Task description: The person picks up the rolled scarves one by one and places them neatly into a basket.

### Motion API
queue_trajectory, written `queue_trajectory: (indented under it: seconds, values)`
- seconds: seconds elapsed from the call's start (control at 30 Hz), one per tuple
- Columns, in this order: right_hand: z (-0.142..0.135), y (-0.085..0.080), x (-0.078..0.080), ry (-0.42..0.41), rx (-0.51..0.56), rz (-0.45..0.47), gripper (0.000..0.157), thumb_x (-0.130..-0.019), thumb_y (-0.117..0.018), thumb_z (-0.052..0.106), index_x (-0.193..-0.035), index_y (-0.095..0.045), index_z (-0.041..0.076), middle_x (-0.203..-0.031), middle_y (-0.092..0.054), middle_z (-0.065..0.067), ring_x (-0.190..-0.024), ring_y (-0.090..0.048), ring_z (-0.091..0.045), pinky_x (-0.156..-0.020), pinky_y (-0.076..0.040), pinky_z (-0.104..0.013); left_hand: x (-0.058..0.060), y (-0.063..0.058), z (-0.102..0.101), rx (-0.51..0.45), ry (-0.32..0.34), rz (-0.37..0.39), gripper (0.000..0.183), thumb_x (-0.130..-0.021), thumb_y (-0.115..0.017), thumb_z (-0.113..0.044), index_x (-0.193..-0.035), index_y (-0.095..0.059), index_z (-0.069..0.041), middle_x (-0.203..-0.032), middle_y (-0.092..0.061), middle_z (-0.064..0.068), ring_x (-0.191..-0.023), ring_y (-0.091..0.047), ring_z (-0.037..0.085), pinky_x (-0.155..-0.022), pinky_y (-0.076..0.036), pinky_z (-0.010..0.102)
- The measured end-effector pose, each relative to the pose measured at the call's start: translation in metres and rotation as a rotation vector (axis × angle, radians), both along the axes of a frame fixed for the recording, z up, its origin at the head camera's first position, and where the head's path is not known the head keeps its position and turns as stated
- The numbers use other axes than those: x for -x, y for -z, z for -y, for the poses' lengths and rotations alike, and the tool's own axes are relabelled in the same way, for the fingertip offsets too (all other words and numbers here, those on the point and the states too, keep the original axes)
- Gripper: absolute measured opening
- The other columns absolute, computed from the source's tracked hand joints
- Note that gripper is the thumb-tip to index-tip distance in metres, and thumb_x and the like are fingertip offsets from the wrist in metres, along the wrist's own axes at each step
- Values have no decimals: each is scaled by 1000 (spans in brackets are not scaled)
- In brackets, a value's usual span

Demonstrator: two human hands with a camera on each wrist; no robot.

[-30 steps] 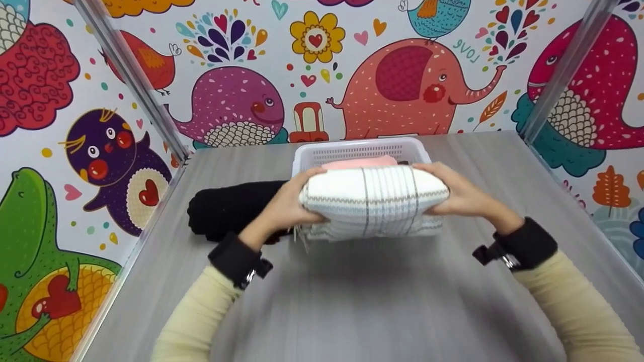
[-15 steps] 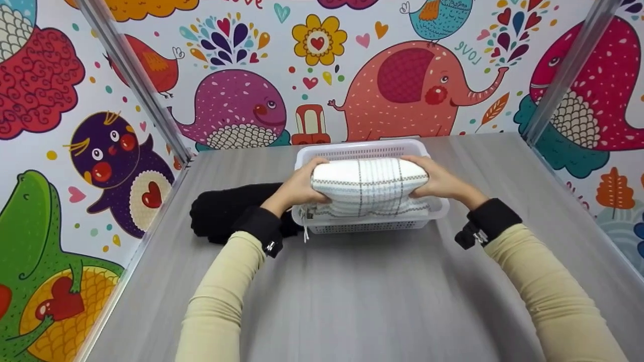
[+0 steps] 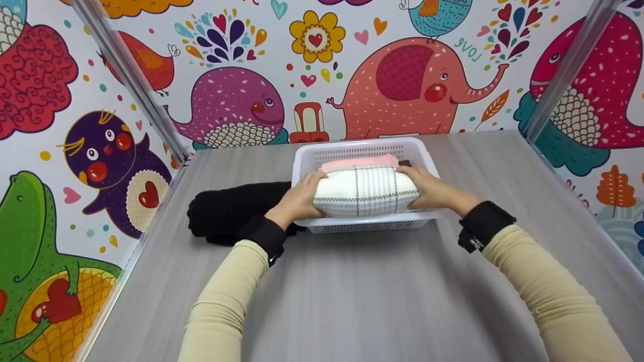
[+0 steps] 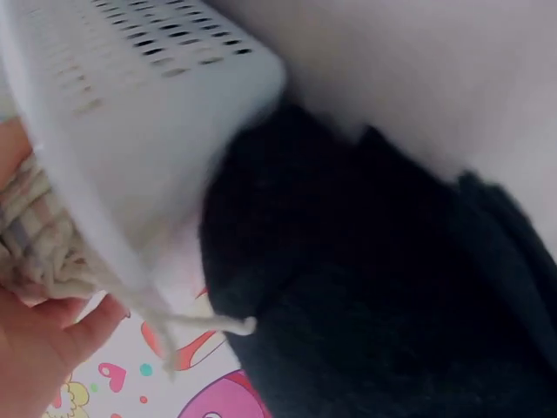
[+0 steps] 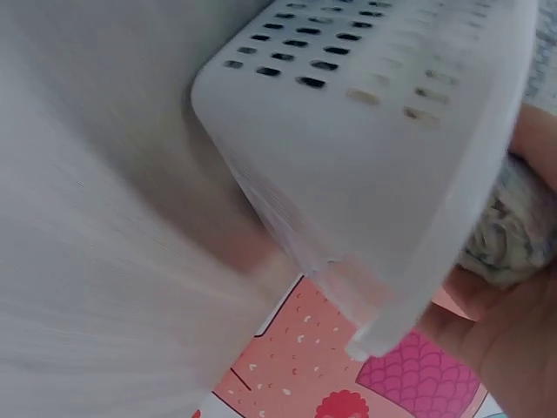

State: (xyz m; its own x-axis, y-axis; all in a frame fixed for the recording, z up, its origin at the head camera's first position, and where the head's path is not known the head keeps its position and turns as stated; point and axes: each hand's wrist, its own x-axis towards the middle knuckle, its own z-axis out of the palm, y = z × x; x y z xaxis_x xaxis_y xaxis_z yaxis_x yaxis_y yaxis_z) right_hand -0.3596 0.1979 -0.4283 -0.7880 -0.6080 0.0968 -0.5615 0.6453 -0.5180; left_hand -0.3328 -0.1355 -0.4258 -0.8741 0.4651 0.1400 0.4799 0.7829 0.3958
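Observation:
A rolled white plaid scarf (image 3: 365,193) sits in the white plastic basket (image 3: 370,145), at its front side. My left hand (image 3: 301,197) grips the roll's left end, and the right hand (image 3: 428,190) grips its right end. In the left wrist view the scarf's fringe (image 4: 43,231) shows between the fingers and thumb, with one loose strand hanging over the basket rim. The right wrist view has the coiled end of the scarf (image 5: 506,228) within the hand (image 5: 518,340). Behind the scarf lies a folded pink cloth (image 3: 359,162), partly hidden.
A rolled black cloth (image 3: 234,208) lies on the grey table (image 3: 372,296), close against the basket's left side. Something small and dark brown (image 3: 405,163) shows in the basket beside the pink cloth. Cartoon-printed walls (image 3: 402,85) stand behind and at both sides.
Both hands have brought the plaid scarf down into the basket, from in front of and above it. The pink cloth behind it shows more now. The black cloth has stayed put.

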Motion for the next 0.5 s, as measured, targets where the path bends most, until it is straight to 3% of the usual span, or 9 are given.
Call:
queue_trajectory:
  seconds: [0.13,0.23,0.37,0.5]
  values:
    - [-1,6,-1,-15,-14,-12,88,-62,-76,-1,-134,-27,7,-130,-33,-28,-113,-40,-40,-93,-36,-54,-1,2,4,11,69,35,84,-66,-80,-14,-132,-29,-8,-136,-34,17,-124,-38,30,-103,-33,39]
    - [-2,9,0,-51,4,-43,85,-63,-77,2,-133,-28,2,-131,-34,-30,-117,-37,-42,-96,-33,-55,-3,1,7,20,131,66,81,-67,-73,3,-133,-26,-6,-136,-30,18,-121,-39,33,-102,-34,40]
    - [-3,10,-1,-81,21,-75,82,-63,-78,6,-130,-31,-1,-128,-38,-30,-117,-38,-43,-97,-32,-55,-5,1,12,72,192,61,84,-64,-59,20,-134,-23,-6,-137,-28,16,-105,-47,32,-91,-41,39]
    - [-3,10,-1,-102,20,-86,79,-65,-78,9,-128,-32,-1,-125,-41,-28,-115,-40,-40,-96,-33,-54,-7,3,15,98,207,24,85,-66,-57,20,-136,-19,-10,-135,-28,15,-89,-52,29,-79,-44,36]
